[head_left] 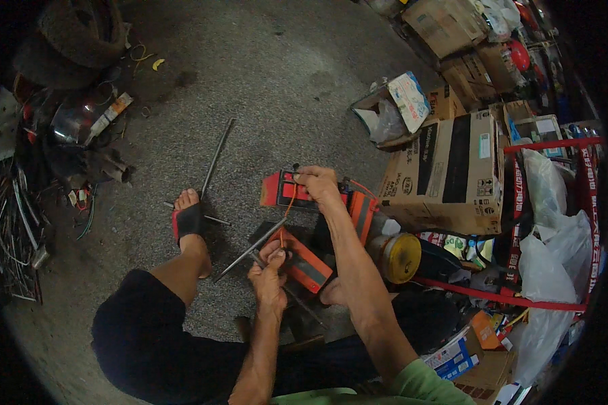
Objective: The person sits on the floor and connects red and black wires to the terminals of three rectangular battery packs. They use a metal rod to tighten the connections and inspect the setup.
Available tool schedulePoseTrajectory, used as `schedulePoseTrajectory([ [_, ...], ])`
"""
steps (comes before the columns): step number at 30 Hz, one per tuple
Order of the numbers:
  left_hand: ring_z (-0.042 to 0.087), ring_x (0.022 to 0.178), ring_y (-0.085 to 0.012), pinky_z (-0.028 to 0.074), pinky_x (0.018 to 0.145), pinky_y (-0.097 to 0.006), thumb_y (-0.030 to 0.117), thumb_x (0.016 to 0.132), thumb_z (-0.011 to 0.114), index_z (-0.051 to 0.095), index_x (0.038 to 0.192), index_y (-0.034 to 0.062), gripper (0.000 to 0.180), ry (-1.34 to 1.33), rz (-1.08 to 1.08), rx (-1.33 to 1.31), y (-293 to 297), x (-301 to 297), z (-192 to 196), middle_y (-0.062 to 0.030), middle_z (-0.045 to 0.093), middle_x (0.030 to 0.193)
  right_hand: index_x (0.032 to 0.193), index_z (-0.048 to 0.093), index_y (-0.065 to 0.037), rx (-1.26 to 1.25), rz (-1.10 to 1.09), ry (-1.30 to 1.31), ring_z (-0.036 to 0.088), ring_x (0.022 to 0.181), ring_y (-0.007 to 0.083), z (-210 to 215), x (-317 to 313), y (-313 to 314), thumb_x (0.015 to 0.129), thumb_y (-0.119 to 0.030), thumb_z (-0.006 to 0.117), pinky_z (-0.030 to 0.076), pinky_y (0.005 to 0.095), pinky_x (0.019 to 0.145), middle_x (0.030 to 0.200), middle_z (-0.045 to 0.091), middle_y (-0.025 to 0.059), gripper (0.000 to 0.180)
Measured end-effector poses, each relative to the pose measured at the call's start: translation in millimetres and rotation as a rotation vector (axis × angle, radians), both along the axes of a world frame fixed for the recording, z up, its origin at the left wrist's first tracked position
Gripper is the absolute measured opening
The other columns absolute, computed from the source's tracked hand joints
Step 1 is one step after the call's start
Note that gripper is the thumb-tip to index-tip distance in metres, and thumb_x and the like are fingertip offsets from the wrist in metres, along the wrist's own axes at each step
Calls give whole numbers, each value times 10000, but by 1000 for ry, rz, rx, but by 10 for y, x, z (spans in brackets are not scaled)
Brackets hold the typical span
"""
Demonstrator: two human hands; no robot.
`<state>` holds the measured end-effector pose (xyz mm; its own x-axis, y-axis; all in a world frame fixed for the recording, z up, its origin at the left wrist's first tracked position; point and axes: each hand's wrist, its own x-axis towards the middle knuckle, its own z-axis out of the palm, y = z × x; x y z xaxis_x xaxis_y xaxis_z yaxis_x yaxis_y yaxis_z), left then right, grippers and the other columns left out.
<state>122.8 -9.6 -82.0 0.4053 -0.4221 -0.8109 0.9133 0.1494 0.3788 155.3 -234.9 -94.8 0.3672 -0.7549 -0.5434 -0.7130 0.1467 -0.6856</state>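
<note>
My right hand (319, 183) is closed, its fingertips pinched together over a red and black box (271, 190) that looks like a battery. From those fingertips a thin orange wire (290, 200) hangs down towards my left hand (269, 278). That hand is also closed, its thumb and finger on the wire's lower end. Just beyond it a metal rod (240, 259) slants past an orange and black box (309, 262). Another orange and black box (363, 217) stands beside my right forearm, with an orange lead near its top. What lies under the right palm is hidden.
More metal rods (216, 158) lie on the floor by my sandalled foot (188, 217). To the right are a yellow-lidded tin (404, 258), a large cardboard carton (446, 172) and a red-framed rack (520, 297). Scrap wires (17, 233) and a motor-like part (78, 121) sit at left.
</note>
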Motion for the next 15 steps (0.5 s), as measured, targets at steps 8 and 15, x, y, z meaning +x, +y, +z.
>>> schedulePoseTrajectory([
  [8,657,867,-74,341,511,-180,44,856,646,641,1152,68,297,-10,7,31,9,36,49,2,713,1041,1094,692,49,101,-55,-84,595,581,117,19,-54,19,836,-99,734,491,249,494,754,670,61,301],
  [15,660,864,-82,374,533,-193,14,852,646,657,1125,50,275,-20,38,8,16,16,45,-21,722,1036,1094,694,42,71,-59,-64,607,597,119,15,-36,31,837,-94,736,515,249,511,776,679,63,294],
])
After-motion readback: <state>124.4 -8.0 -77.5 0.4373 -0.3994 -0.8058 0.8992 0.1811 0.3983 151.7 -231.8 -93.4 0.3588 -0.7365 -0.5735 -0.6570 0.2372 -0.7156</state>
